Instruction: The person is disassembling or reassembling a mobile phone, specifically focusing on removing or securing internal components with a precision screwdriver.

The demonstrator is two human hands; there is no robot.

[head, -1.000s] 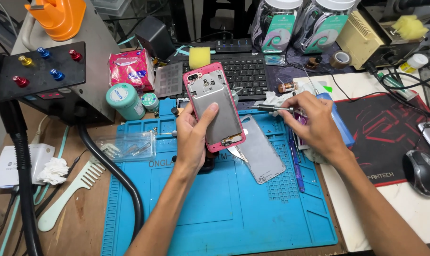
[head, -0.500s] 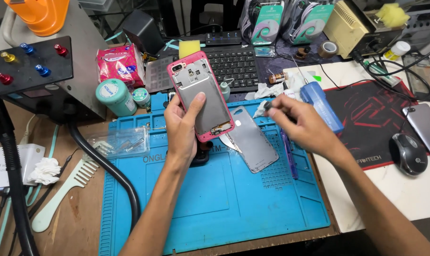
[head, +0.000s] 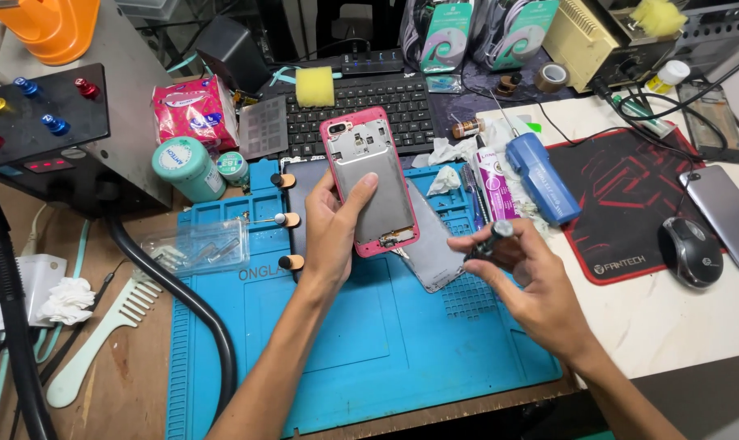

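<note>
My left hand (head: pixel 334 232) grips an opened phone with a pink frame (head: pixel 368 179), held upright above the blue work mat (head: pixel 369 350), its inner metal plate facing me. My right hand (head: pixel 526 281) is closed around a small dark screwdriver (head: pixel 487 242), just right of the phone's lower end and apart from it. A grey phone back panel (head: pixel 429 244) lies on the mat under the phone.
A black keyboard (head: pixel 385 106) sits behind the mat. Blue bottle (head: pixel 542 179), red mouse pad (head: pixel 638 195), mouse (head: pixel 690 251) and a silver phone (head: pixel 726 216) lie to the right. A clear plastic bag (head: pixel 194 247), black hose (head: pixel 174 297) and pale comb (head: pixel 100 338) lie left.
My right hand drew back from the tool area at the rear toward me, now holding the screwdriver. My left hand kept the pink phone, tilting it slightly.
</note>
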